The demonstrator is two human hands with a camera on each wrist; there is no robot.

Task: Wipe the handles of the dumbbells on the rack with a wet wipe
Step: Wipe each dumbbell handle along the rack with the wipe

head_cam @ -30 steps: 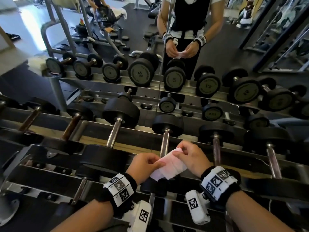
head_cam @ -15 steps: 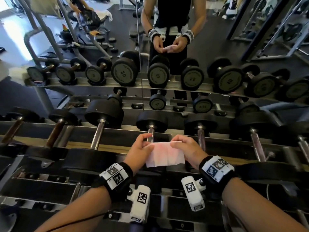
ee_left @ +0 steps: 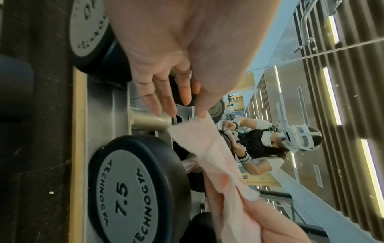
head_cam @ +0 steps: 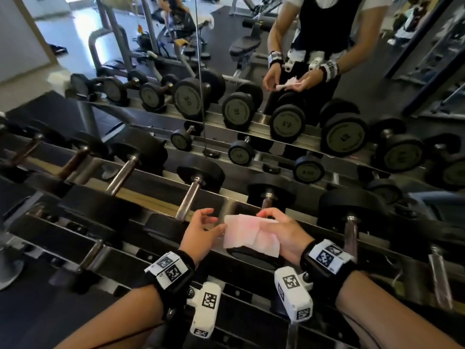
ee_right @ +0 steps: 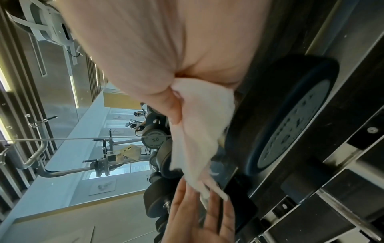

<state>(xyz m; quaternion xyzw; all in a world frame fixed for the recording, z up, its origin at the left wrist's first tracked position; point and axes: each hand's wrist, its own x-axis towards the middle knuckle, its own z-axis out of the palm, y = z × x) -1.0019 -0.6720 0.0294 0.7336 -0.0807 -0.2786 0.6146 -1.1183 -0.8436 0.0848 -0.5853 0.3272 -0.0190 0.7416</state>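
The wet wipe (head_cam: 249, 234) is hanging half-unfolded just above the front rail of the rack (head_cam: 151, 195), and we are now holding it mainly in our right hand (head_cam: 281, 233), thumb and fingers curled round one end. Our left hand (head_cam: 201, 230), which was pinching the other edge half a second ago, is letting go, fingers spread and only brushing the corner. Beyond, the nearest dumbbell handle (head_cam: 187, 201) is waiting unwiped, so wiping can start.
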